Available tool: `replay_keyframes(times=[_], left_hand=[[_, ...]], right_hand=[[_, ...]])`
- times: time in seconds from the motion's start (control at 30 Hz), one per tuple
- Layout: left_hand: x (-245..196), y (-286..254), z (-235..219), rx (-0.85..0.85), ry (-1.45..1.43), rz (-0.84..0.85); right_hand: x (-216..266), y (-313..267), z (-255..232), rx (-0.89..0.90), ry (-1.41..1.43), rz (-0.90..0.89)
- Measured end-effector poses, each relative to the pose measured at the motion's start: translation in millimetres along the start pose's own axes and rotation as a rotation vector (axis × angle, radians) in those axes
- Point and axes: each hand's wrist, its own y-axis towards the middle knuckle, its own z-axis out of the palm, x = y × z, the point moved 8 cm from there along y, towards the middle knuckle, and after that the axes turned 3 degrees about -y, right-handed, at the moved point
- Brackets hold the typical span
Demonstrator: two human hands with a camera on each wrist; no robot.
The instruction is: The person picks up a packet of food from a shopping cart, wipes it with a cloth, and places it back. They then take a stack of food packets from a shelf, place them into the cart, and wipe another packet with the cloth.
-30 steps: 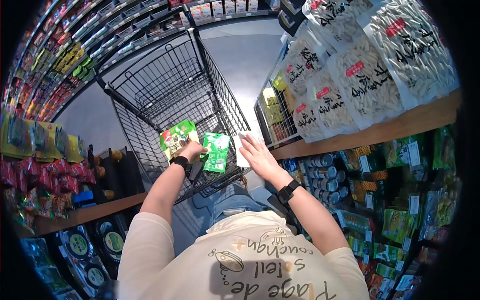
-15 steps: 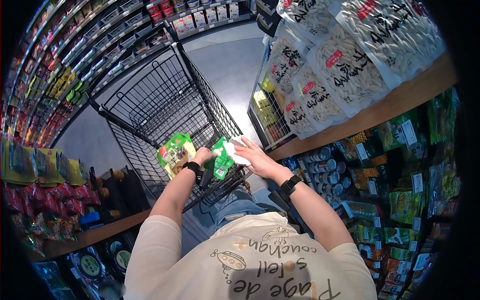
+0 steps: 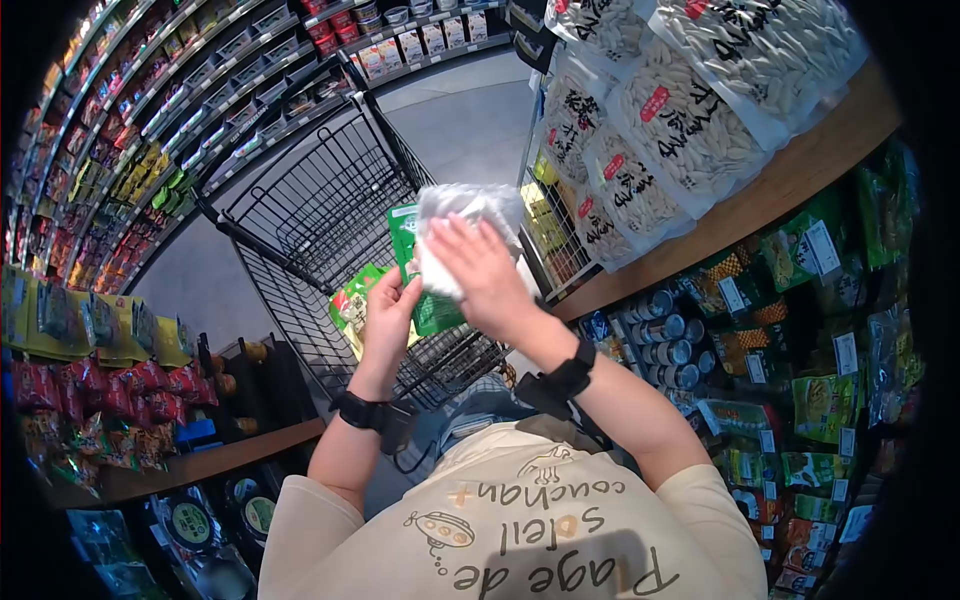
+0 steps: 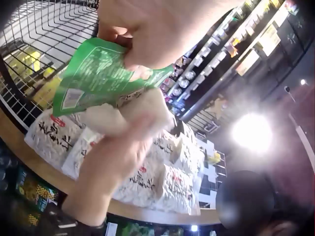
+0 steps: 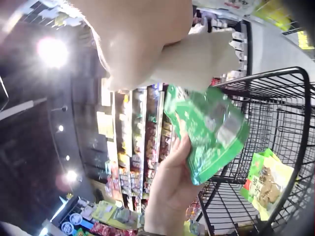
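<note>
Over the cart, my left hand (image 3: 388,320) pinches the edge of a green printed packet (image 3: 437,315) between thumb and fingers. My right hand (image 3: 483,270) holds a white folded cloth (image 3: 440,205) against the packet's face, with fingers laid across it. The cloth covers much of the packet in the head view. In the left wrist view, the packet (image 4: 93,73) hangs from the left hand, and the cloth (image 4: 147,108) overlaps its lower edge. A second green-and-yellow packet (image 5: 267,184) lies in the cart, partly behind my left hand in the head view.
The black wire shopping cart (image 3: 300,235) stands in front of me. To the right, large bags of white pieces (image 3: 690,120) sit on a wooden shelf edge (image 3: 740,200). Red packets (image 3: 120,390) hang at left. Stocked shelves (image 3: 130,130) curve along the far left.
Both hands have risen higher over the cart with the green packet. My right hand has brought the white cloth leftward from beside the packet onto its face.
</note>
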Motion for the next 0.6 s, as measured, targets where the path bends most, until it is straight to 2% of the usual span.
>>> replay_keyframes(times=[0.07, 0.13, 0.2, 0.23, 0.3, 0.33, 0.37, 0.4, 0.43, 0.47, 0.53, 0.57, 0.6], left_hand=[[-3.8, -2.7, 4.9, -0.073, -0.115, 0.039], [-1.6, -3.0, 5.7, -0.066, -0.117, 0.029], [-10.3, -0.7, -5.8, -0.214, -0.300, 0.137], [-19.1, 2.7, -8.1, -0.205, -0.331, 0.173], [-30.7, 5.6, -1.1, -0.218, -0.411, 0.148], [-30.9, 6.3, 3.1, -0.200, -0.457, 0.108], [-27.1, 6.8, 0.7, -0.202, -0.456, 0.108], [-13.8, 9.3, 26.0, 0.134, -0.805, -0.078], [-21.4, -0.4, 59.9, 0.484, -1.139, -0.277], [-1.3, -9.5, 67.1, 0.191, -1.300, -0.495], [8.4, -18.2, 88.0, 0.293, -1.320, -0.581], [9.6, -22.0, 97.8, 0.383, -1.299, -0.595], [10.9, -28.0, 105.1, 0.389, -1.295, -0.605]], right_hand=[[14.6, -9.2, 5.6, 0.025, 0.085, -0.054], [18.3, -26.2, 3.5, 0.026, 0.069, -0.108], [22.3, -56.0, 16.7, 0.226, 0.201, -0.198], [15.0, -66.9, 16.2, 0.225, 0.197, -0.195], [-30.8, -86.2, 21.3, 0.262, 0.735, 0.300], [-56.6, -104.2, 19.1, 0.253, 0.845, 0.704], [-71.6, -110.3, 14.2, 0.048, 1.061, 0.802], [-86.3, -116.7, 12.3, -0.172, 1.273, 0.894], [-84.3, -104.2, -4.8, -0.238, 1.325, 0.867], [-80.0, -89.0, -26.6, -0.308, 1.373, 0.841], [-60.5, -57.5, -57.0, -0.228, 1.121, 0.721], [-41.5, -33.0, -77.7, -0.278, 0.906, 0.446], [-30.1, -17.8, -81.9, -0.226, 0.719, 0.257]])
